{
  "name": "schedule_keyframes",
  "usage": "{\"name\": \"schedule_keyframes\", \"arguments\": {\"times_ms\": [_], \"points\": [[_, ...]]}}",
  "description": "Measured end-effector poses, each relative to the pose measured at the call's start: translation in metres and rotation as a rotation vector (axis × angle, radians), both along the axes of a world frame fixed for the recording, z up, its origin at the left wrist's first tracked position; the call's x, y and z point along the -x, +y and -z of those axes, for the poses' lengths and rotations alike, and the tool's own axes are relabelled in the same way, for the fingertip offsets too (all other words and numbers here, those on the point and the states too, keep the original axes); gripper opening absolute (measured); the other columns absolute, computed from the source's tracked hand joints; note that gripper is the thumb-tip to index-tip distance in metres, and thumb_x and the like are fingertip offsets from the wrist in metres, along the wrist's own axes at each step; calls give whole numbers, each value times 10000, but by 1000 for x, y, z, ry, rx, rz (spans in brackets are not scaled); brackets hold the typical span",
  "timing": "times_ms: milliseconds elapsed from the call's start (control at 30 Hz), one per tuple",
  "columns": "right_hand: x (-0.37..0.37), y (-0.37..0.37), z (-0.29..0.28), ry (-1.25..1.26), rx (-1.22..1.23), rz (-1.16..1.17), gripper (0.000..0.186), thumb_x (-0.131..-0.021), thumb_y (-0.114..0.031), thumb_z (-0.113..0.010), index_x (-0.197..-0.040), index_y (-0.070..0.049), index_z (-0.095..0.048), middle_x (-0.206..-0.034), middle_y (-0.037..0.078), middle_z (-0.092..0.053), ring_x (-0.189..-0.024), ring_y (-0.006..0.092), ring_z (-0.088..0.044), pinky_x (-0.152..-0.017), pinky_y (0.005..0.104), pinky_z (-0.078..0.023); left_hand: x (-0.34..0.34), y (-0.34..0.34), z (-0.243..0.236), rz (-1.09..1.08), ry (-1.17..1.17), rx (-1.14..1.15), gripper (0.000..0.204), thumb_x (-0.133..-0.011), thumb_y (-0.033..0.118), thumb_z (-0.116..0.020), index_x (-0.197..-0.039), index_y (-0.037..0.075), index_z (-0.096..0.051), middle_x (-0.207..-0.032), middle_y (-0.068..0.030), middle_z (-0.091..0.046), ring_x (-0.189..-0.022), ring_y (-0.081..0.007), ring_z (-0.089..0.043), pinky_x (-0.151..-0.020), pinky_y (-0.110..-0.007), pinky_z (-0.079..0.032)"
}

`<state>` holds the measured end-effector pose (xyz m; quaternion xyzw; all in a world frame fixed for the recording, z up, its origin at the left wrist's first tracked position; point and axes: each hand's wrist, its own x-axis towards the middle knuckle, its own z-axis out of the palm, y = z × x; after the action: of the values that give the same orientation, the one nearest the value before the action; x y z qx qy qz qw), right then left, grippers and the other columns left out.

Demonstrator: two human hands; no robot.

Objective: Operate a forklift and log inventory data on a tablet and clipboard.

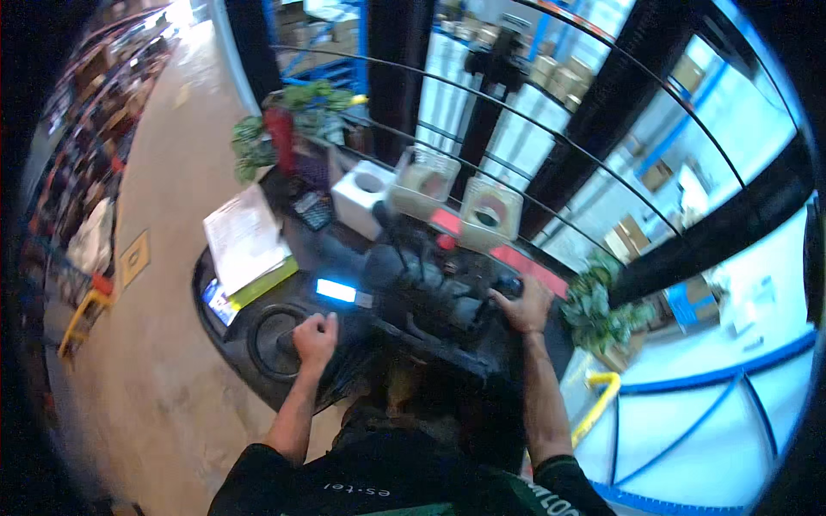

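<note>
A bare concrete floor (163,344) opens wide to the left of the left hand (315,337), running up into an aisle edged by crowded shelving (86,112). Ahead, black mast posts (594,112) and thin curved guard bars (482,95) close off the front; to the right of the right hand (525,305) stand blue rails (714,378) and a yellow bar (598,408).

The left hand's fingers are clenched on the knob of a black steering wheel (267,344), which lies just under and to the left of them. The right hand's fingers curl over a dark control lever (506,285) on the black console (422,301); how tightly they grip I cannot tell.

Beyond the left fingers a clipboard of white papers (243,239) lies on a green pad, with a small lit blue screen (335,291) between the two hands. Further ahead sit a white box (366,196) and two beige square cartons with round openings (456,198). Leafy green plants (602,314) stand just right of the right fingers, and more (258,138) lie far ahead of the left. Brown cardboard boxes (632,236) sit on racks beyond the mast.
</note>
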<state>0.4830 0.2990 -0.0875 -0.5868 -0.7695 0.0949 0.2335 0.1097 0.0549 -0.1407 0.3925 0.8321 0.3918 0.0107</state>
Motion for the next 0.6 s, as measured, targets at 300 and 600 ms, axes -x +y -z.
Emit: {"name": "schedule_keyframes", "arguments": {"times_ms": [300,600], "points": [[-4,6,-1,-24,1,87,816,-675,-762,-760,-1080,-55,-725,-1131,142,-685,-1151,332,-589,-1033,475,-363,-9,-23,-9,270,48,68,357,-877,259,-733,-657,29,-570,-638,-197,-575,-603,-416,-591,-557,-473,-433],[0,-6,4,26,-7,47,882,-631,-796,-762,-1031,-10,-716,-1094,164,-676,-1088,342,-587,-1020,468,-364,4,-20,12,251,69,57,381,-838,324,-755,-631,43,-602,-649,-186,-619,-644,-411,-638,-585,-471,-487]]}}
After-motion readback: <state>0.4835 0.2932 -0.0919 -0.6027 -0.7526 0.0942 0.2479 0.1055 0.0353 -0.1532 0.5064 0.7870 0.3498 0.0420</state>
